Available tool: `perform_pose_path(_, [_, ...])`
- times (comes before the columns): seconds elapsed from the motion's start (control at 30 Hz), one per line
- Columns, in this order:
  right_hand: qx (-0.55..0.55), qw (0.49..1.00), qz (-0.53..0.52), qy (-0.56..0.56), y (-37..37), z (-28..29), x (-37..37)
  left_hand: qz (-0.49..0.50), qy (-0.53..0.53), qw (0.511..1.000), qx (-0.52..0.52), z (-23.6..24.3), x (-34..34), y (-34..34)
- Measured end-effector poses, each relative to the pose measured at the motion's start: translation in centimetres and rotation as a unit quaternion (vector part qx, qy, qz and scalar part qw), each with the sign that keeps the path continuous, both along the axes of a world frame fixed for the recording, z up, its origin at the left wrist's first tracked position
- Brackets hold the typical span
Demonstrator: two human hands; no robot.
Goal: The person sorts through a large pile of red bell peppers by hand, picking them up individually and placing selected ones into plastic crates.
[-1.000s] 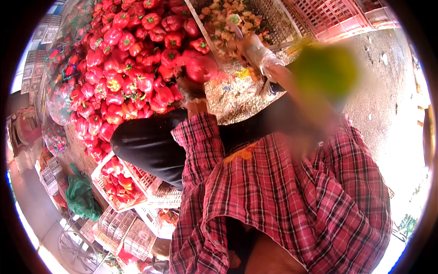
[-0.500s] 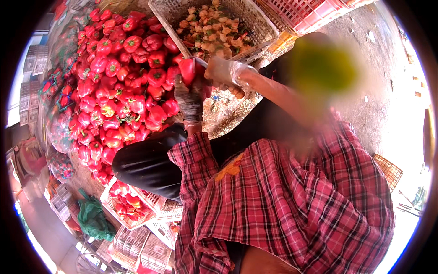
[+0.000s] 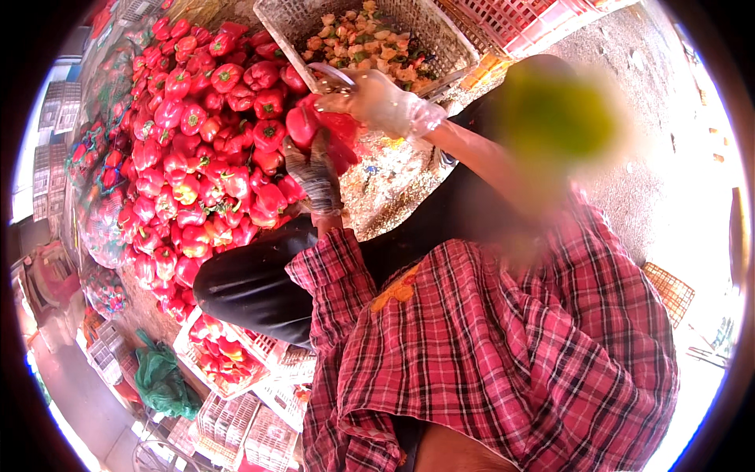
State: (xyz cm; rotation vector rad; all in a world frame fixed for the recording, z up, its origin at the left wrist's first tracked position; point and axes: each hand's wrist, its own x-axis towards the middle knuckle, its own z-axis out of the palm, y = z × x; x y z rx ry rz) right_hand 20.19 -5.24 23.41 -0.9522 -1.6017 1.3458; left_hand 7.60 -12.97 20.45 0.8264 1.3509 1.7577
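Note:
My left hand [image 3: 314, 169], in a dark, grimy glove, is closed on a red bell pepper [image 3: 326, 134] beside a large pile of red peppers [image 3: 189, 157]. My right hand [image 3: 373, 102], in a translucent glove, grips a knife [image 3: 332, 73] raised just above that pepper, its blade pointing up and left. Behind the hands stands a dirty white crate [image 3: 287, 39] holding pale pepper cores with green bits.
Mesh sacks of produce [image 3: 110, 197] border the pile on the left. Pink crates [image 3: 519, 20] stand at the upper right; another crate of peppers [image 3: 259, 346] and a green bag [image 3: 161, 377] are lower left. A yellow-green blur covers part of the right view.
My right hand has shifted left and, since half a second ago, risen with the knife. My left hand's pepper came up toward it and now sits slightly further left.

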Motion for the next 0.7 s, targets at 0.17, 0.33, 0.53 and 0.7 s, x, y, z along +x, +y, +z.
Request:
perform_pose_path(0.17, [-0.092,0.982,0.025,-0.164,1.8,1.1,0.7,-0.050,0.164,0.985,-0.029,0.4,0.7,-0.7])
perform_pose_path(0.33, [-0.345,0.928,-0.091,-0.103,2.3,1.3,3.7,-0.007,-0.003,1.000,-0.024,-0.3,0.6,-0.2])
perform_pose_path(0.53, [-0.106,0.954,-0.003,-0.280,4.3,-3.3,5.3,-0.042,-0.181,0.981,-0.048,0.0,0.1,0.1])
perform_pose_path(0.7, [-0.125,0.936,0.084,-0.319,2.0,-0.1,3.5,-0.169,-0.145,0.969,-0.104,1.4,-0.1,-0.7])
